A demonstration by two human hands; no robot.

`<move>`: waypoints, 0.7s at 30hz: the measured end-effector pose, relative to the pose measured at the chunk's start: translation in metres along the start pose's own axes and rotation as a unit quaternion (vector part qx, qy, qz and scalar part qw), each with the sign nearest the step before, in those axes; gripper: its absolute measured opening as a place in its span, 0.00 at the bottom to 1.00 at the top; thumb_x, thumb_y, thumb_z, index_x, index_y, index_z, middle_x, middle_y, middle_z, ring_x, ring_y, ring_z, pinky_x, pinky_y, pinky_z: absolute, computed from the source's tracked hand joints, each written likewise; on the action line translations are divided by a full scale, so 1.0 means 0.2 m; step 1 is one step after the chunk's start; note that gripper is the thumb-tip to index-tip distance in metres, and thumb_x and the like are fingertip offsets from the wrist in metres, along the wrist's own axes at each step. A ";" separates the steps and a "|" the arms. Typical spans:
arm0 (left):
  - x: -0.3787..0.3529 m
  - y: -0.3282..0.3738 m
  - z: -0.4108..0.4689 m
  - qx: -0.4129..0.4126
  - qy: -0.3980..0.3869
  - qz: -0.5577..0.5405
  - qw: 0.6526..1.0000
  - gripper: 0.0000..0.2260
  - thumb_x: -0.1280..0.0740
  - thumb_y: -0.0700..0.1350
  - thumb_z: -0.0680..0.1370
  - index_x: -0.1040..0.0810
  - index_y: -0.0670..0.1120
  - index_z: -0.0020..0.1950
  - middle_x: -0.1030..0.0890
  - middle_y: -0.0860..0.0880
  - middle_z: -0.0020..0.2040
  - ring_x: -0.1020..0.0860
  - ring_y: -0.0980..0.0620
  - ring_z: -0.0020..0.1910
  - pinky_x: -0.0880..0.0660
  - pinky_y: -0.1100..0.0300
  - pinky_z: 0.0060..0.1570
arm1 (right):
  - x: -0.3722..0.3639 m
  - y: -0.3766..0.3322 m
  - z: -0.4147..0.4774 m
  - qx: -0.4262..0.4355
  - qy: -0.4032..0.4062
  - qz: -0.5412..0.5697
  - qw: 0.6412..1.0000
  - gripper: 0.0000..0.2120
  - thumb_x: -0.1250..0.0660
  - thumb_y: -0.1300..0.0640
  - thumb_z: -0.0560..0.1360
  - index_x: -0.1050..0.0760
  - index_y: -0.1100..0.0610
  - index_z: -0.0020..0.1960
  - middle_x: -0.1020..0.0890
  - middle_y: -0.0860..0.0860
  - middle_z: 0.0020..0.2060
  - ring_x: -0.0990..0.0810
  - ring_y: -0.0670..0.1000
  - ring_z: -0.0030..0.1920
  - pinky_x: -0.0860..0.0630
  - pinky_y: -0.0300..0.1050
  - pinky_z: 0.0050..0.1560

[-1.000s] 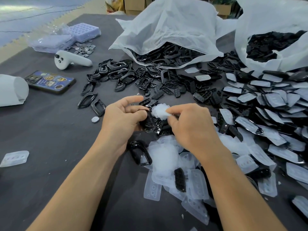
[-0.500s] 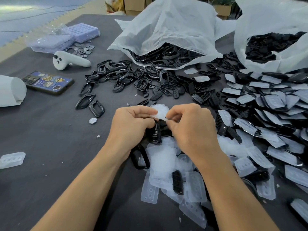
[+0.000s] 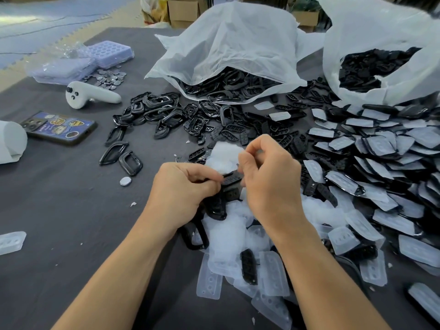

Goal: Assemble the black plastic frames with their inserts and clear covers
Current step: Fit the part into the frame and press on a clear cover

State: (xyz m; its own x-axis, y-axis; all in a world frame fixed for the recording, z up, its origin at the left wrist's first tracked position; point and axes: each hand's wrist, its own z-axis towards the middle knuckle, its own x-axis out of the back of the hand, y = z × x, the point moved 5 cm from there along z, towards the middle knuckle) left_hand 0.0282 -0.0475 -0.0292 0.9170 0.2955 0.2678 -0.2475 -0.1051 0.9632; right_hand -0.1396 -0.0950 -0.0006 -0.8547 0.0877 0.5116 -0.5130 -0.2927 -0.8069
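My left hand (image 3: 183,194) curls its grip round a black oblong plastic frame (image 3: 229,184), held over the dark grey worktop (image 3: 59,210). Just beside it, my right hand (image 3: 271,179) pinches the edge of a clear flexible plastic cover (image 3: 222,157) at the frame's far end.

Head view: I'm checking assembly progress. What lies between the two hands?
A black frame, with a clear cover beyond it, between the left hand and right hand; head view shows it.
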 end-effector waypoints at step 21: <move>-0.04 0.04 -0.01 0.008 -0.079 -0.109 0.991 0.19 0.27 0.27 0.73 0.11 0.48 0.55 0.12 0.41 0.44 0.14 0.44 0.46 0.20 0.39 0.60 | -0.02 -0.01 -0.02 -0.057 -0.069 0.184 0.979 0.09 0.25 0.68 0.71 0.14 0.54 0.40 0.15 0.49 0.29 0.15 0.48 0.30 0.21 0.38 0.34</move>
State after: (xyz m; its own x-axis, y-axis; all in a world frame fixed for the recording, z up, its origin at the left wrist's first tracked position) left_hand 0.0185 -0.0484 -0.0232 0.9861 0.1600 0.0452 -0.0341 -0.0712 0.9969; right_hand -0.1355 -0.0917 -0.0029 -0.9688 -0.1352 0.2077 -0.1837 -0.1713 -0.9680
